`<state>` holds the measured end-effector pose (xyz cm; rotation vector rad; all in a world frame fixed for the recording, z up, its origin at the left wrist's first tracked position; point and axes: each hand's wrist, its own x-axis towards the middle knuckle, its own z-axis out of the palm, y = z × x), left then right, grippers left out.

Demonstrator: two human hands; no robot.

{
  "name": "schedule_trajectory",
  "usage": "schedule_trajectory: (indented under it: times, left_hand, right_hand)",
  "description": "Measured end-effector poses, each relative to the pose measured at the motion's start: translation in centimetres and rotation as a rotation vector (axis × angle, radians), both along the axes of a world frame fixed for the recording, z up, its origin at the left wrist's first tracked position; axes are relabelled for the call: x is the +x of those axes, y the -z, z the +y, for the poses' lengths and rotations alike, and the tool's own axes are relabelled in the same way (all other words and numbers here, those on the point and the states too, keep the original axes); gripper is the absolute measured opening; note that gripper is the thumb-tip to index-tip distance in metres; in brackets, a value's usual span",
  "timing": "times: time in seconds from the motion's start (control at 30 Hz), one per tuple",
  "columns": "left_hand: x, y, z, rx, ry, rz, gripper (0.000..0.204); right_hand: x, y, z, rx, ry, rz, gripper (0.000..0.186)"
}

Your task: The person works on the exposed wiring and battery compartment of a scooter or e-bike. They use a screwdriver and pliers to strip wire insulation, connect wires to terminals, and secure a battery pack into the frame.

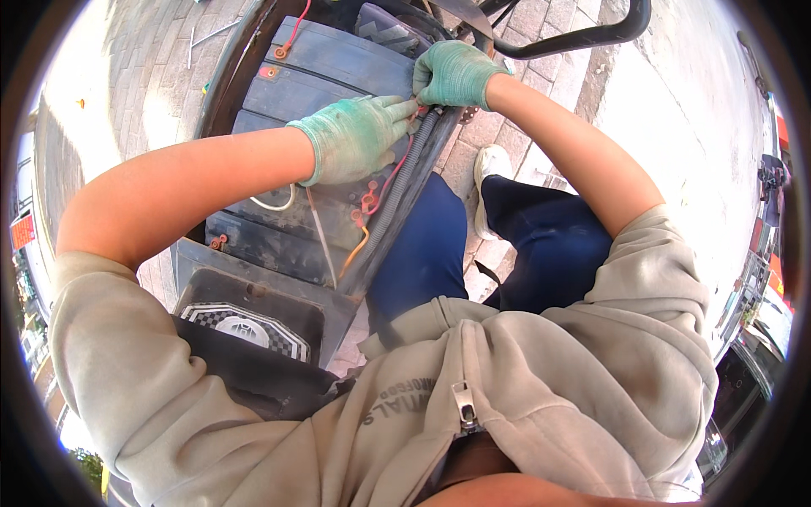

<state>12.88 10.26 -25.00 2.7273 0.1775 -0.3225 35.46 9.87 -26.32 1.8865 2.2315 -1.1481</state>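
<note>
Several dark batteries (346,63) lie side by side in an open compartment in front of me. My left hand (355,139), in a green knit glove, reaches across them with its fingertips together at a red terminal near the right edge. A red wire (402,165) runs up to these fingertips. My right hand (456,76), gloved alike, is closed just above, fingertips pointing down at the same spot. What lies between the fingers of either hand is hidden. A black corrugated tube (395,196) runs along the compartment's right side, below the hands.
An orange wire (355,252) and a pale wire (321,228) cross the nearer batteries. A black bent bar (583,38) stands out at the far right. Nearest me is a black panel with a checkered plate (287,338). Brick paving (139,110) surrounds the vehicle.
</note>
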Motion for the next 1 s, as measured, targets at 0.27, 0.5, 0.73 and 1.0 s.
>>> schedule_trajectory:
  times: [0.27, 0.5, 0.73, 1.0]
  left_hand:
    - [0.7, 0.6, 0.3, 0.019, 0.039, 0.002, 0.049]
    - [1.2, 0.9, 0.4, 0.036, 0.005, -0.077, 0.041]
    - [1.1, 1.4, 0.4, 0.119, 0.039, -0.133, 0.040]
    - [1.1, 1.8, 0.3, 0.206, 0.075, -0.112, 0.037]
  right_hand:
    - [-0.8, 0.5, 0.0, 0.095, -0.032, -0.153, 0.017]
    - [0.0, 0.9, -0.5, 0.138, -0.040, -0.031, 0.020]
    - [0.9, 0.1, -0.8, 0.081, -0.039, 0.092, 0.021]
    - [11.1, -2.0, -4.8, 0.030, 0.645, 0.690, 0.018]
